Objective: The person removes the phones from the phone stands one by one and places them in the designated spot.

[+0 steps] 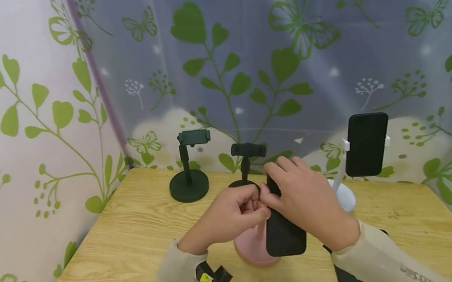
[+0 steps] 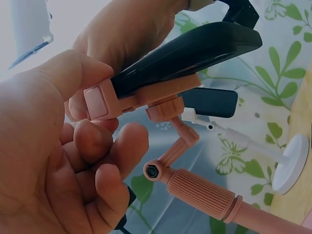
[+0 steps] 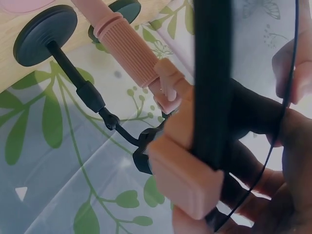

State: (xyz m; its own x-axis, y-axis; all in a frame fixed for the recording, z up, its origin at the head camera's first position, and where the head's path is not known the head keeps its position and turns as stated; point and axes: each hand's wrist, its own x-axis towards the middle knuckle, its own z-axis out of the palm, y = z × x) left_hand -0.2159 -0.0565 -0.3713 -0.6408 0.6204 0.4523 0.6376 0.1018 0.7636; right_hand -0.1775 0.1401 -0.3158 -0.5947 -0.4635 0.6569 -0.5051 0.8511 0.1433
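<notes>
A pink phone stand [image 1: 253, 249] rises from the table in front of me, its ribbed neck [image 2: 202, 192] bent below the holder. A black phone [image 1: 286, 234] lies tilted in the stand's pink clamp [image 2: 100, 101]. My left hand [image 1: 230, 216] pinches the clamp's end, thumb on top and curled fingers beneath, as the left wrist view shows. With my right hand [image 1: 304, 197] I grip the phone near its upper end, fingers over the far edge. From the right wrist view, the clamp's end block [image 3: 185, 180] sits against the phone's edge [image 3: 212, 73].
A dark green phone stand [image 1: 189, 185] and a black one [image 1: 246, 157] stand behind my hands. To the right, a white stand [image 1: 344, 196] holds another phone [image 1: 367, 144]. A dark flat object [image 1: 352, 280] lies partly under my right forearm. Leaf-patterned curtain [image 1: 218, 88] borders the table.
</notes>
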